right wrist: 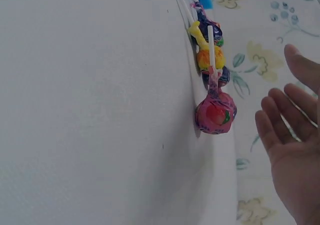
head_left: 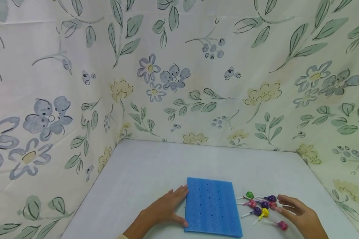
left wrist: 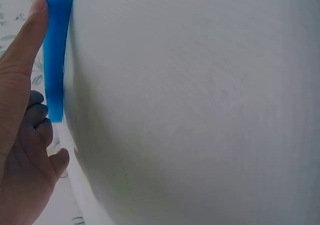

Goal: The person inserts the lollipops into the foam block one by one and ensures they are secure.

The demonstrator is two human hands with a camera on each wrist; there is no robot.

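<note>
A flat blue foam block (head_left: 210,207) with rows of small dark holes lies on the white table. At its left edge my left hand (head_left: 164,209) touches it with fingers and thumb spread apart; the left wrist view shows the thumb along the blue side (left wrist: 57,60). Several wrapped lollipops lie loose to the right of the block, among them a green one (head_left: 249,195), a yellow one (head_left: 265,212) and a pink one (right wrist: 216,114) set apart nearest me. My right hand (head_left: 300,214) is beside the pile's right side, fingers loosely bent, holding nothing.
The white table (head_left: 155,162) is bounded by a floral cloth (head_left: 179,99) at the back and on both sides. White lollipop sticks (head_left: 246,215) point mostly left, towards the foam block.
</note>
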